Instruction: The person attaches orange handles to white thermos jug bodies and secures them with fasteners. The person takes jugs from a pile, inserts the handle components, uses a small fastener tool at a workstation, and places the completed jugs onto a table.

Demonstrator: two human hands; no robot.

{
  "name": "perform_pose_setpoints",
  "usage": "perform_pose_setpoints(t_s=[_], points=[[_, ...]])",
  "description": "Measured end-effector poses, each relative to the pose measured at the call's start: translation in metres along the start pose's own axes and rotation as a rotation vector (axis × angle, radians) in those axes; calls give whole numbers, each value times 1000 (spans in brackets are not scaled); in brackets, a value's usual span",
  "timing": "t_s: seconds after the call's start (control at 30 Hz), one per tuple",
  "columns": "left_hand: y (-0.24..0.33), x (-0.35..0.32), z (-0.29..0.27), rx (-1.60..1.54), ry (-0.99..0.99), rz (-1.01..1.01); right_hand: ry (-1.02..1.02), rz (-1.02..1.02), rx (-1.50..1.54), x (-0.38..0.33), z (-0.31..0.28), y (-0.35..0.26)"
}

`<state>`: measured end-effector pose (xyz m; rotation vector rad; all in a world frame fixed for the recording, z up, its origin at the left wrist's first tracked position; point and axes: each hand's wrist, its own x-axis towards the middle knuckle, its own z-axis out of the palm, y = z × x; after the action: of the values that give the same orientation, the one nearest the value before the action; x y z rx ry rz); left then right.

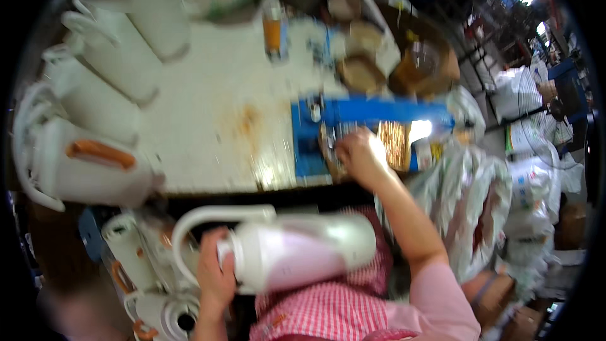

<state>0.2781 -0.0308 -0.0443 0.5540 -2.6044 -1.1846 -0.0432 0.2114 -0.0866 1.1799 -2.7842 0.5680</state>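
Your left hand [214,275] fingers wrap the white jug [297,256] at its neck; smooth, bulky, likely slippery. Right hand [360,155] fingers curl over the blue fixture [353,113]; grip unclear.

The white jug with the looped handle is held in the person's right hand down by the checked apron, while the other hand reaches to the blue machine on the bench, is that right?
Not quite: the head view shows the left hand holding the white jug by the checked apron. It is the right hand that reaches to the blue machine on the bench.
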Motion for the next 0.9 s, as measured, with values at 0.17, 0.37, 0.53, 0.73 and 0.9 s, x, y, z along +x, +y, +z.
perform_pose_setpoints(t_s=[0.17,0.37,0.53,0.73,0.9], points=[[3,-16,12,-18,-30,-56,68,71,-6,-34,8,-5],[6,-9,13,-52,-17,-8,252,125,441,-52,-39,-24],[9,3,12,-52,38,-5,515,25,679,14,-82,-42],[4,1,16,-81,14,-55,569,-189,614,59,-81,-50],[2,-5,15,-96,7,-48,629,-392,264,67,-76,-46]])
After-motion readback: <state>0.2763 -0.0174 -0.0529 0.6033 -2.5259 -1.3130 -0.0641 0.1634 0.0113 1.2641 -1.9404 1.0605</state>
